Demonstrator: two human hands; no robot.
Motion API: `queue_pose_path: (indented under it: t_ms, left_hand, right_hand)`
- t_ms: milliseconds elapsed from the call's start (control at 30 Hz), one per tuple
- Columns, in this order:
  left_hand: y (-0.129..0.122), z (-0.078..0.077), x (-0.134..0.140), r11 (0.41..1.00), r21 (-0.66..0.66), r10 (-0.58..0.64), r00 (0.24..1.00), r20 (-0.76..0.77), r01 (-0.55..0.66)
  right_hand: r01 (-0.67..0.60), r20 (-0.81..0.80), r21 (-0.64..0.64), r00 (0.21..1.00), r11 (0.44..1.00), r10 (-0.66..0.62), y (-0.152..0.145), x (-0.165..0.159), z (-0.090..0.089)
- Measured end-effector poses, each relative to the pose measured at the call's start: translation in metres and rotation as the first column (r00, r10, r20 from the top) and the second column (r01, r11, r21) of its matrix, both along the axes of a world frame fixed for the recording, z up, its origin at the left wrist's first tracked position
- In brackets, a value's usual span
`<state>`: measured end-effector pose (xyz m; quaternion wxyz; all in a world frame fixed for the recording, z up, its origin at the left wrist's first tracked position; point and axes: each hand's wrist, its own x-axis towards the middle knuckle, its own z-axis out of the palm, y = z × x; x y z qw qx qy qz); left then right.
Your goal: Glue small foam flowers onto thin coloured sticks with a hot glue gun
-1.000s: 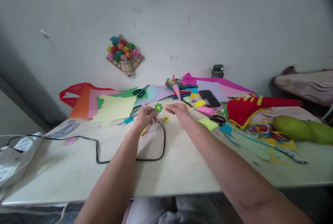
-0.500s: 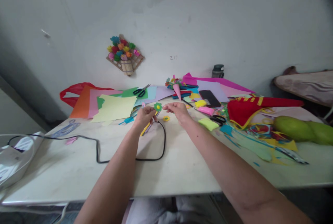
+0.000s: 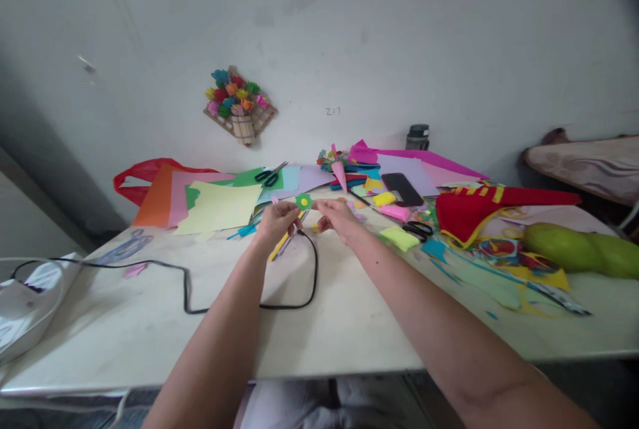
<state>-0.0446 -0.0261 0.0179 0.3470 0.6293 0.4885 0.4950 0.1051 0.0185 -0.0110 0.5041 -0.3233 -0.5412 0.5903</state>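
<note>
A small green paper flower (image 3: 304,201) with a yellow centre is held up above the table between my two hands. My left hand (image 3: 278,221) pinches its left edge. On the other side, the fingertips of my right hand (image 3: 337,216) close on its right edge. Under the hands lie a yellow pencil-like stick (image 3: 279,247) and the end of a black cable (image 3: 315,269). A yellow paper flower on the table is mostly covered by my right hand.
Coloured paper sheets (image 3: 219,206) and black scissors (image 3: 269,176) lie at the back left. To the right are a phone (image 3: 402,189), a second pair of scissors (image 3: 419,229), paper scraps and a red cloth (image 3: 459,216). A power strip (image 3: 40,296) sits at the left edge.
My right hand has moved slightly left and now grips the green flower's right edge. The flower has turned a little, and the yellow flower below is now largely hidden.
</note>
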Motion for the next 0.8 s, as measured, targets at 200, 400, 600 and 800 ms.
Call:
queue_pose_path:
  t_ms: [200,400,600,800]
  left_hand:
    - [-0.002,0.002,0.002,1.000,-0.008,-0.003,0.999,0.035,0.003]
    - [0.003,0.000,-0.004,0.995,-0.027,0.103,0.992,0.074,-0.101]
    - [0.005,-0.002,-0.007,0.992,-0.019,0.127,0.988,0.086,-0.126]
    - [0.005,-0.002,-0.008,0.992,-0.030,0.121,0.991,0.050,-0.120]
  right_hand:
    - [-0.211,0.001,-0.050,0.978,0.976,0.211,-0.006,-0.003,0.001]
    - [-0.005,-0.241,-0.034,0.970,0.999,-0.003,0.008,0.018,0.012]
    - [0.480,-0.284,0.025,0.844,0.877,-0.454,0.028,0.038,0.017]
    - [0.694,0.109,0.522,0.523,0.496,-0.845,0.031,0.055,0.012]
